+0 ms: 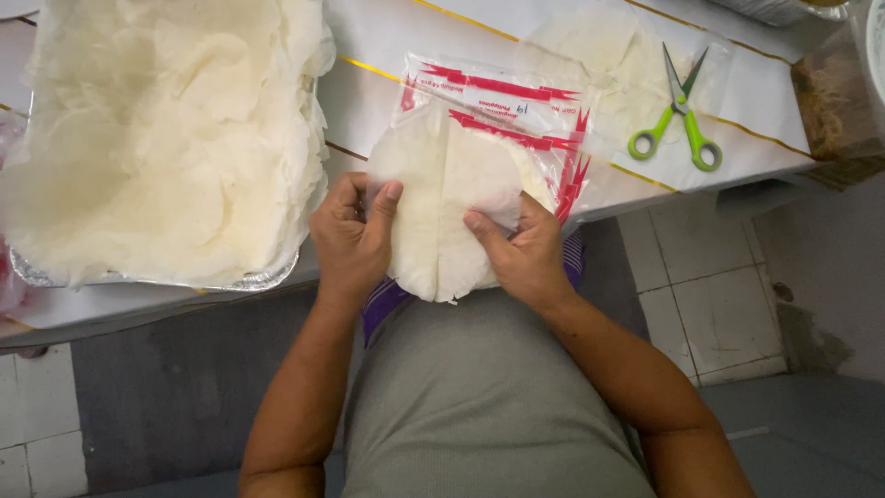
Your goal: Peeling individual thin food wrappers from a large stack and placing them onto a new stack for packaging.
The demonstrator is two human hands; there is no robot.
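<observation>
Head view: your left hand [353, 235] and right hand [521, 249] pinch stack of thin round white wrappers [447, 203] at both edges, fingers pressed on it, held over table edge. Stack lies partly inside clear plastic bag with red print [498, 97], lower half out. Foil tray [263, 278] at left holds many loose white sheets [157, 129]. Green-handled scissors [682, 115] lie at right.
</observation>
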